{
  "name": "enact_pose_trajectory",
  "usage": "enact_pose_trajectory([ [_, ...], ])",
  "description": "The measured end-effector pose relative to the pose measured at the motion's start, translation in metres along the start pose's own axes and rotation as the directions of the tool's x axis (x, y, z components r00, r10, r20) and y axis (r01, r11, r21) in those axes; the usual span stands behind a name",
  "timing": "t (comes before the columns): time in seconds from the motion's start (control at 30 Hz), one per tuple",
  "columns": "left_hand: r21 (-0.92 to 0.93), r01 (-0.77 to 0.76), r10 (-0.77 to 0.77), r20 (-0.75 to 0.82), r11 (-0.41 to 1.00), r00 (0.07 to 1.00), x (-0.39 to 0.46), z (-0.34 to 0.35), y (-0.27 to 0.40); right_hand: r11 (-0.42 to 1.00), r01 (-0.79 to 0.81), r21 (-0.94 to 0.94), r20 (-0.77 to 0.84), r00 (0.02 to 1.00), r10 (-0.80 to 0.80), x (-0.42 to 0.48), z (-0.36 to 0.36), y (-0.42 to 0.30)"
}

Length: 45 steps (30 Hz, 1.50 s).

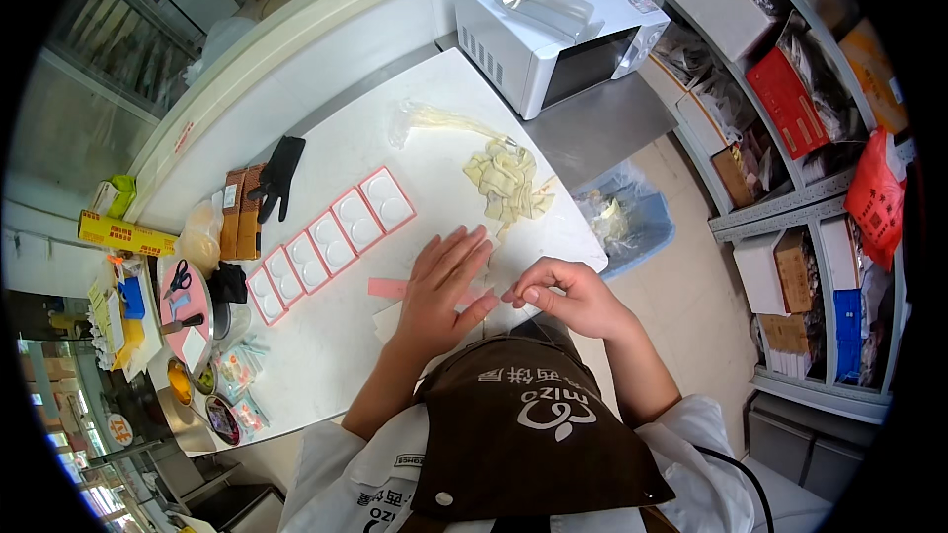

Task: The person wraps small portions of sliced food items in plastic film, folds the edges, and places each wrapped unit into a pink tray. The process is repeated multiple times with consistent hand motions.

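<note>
My left hand (448, 289) lies palm down over the table, fingers extended and thumb apart. Beneath and beside it show a pink strip (386, 287) and the edge of a pale flat sheet (388, 320). My right hand (574, 296) is just to its right at the table edge, fingers curled and thumb near the fingertips; whether something thin is pinched there is unclear. Beyond both hands sits a crumpled heap of pale yellow strips (503, 176). A row of several pink-rimmed white trays (335, 240) with round recesses runs diagonally to the left.
A white microwave oven (548, 29) stands at the back right. Right of the white table (318, 355) is a blue lined bin (644, 226). Scissors (178, 280) lie on a pink round board (194, 318) at left, near a black glove (281, 174). Loaded shelves (785, 215) line the right.
</note>
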<state>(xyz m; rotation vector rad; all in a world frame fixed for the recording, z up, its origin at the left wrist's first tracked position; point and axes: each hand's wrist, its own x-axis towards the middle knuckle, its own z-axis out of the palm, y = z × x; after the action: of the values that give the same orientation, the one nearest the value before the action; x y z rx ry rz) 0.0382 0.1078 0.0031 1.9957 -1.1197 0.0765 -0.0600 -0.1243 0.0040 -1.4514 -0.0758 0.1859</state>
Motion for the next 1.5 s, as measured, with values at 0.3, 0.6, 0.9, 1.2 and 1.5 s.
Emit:
enact_pose_trajectory([
  [0.3, -0.236, 0.057, -0.024, 0.141, 0.97, 0.99, -0.005, 0.015, -0.001, 0.996, -0.062, -0.07, 0.034, 0.997, 0.065, -0.005, -0.004, 0.005],
  [0.6, -0.298, 0.127, -0.103, 0.095, 0.946, 0.99, -0.006, 0.023, 0.004, 0.998, -0.059, -0.028, -0.008, 0.998, 0.059, -0.006, -0.004, 0.004],
  [0.9, -0.385, 0.325, -0.158, 0.405, 0.864, 0.901, -0.015, 0.019, -0.015, 0.998, -0.05, 0.049, -0.065, 0.996, 0.053, -0.005, -0.009, 0.005],
  [1.2, -0.305, 0.246, -0.181, 0.224, 0.92, 0.957, -0.012, 0.021, -0.007, 0.996, -0.08, 0.04, -0.071, 0.994, 0.083, -0.009, -0.018, 0.003],
  [1.5, -0.246, 0.205, -0.117, 0.328, 0.947, 0.937, -0.015, 0.015, -0.014, 0.985, -0.13, 0.111, -0.061, 0.989, 0.137, -0.01, -0.02, 0.007],
])
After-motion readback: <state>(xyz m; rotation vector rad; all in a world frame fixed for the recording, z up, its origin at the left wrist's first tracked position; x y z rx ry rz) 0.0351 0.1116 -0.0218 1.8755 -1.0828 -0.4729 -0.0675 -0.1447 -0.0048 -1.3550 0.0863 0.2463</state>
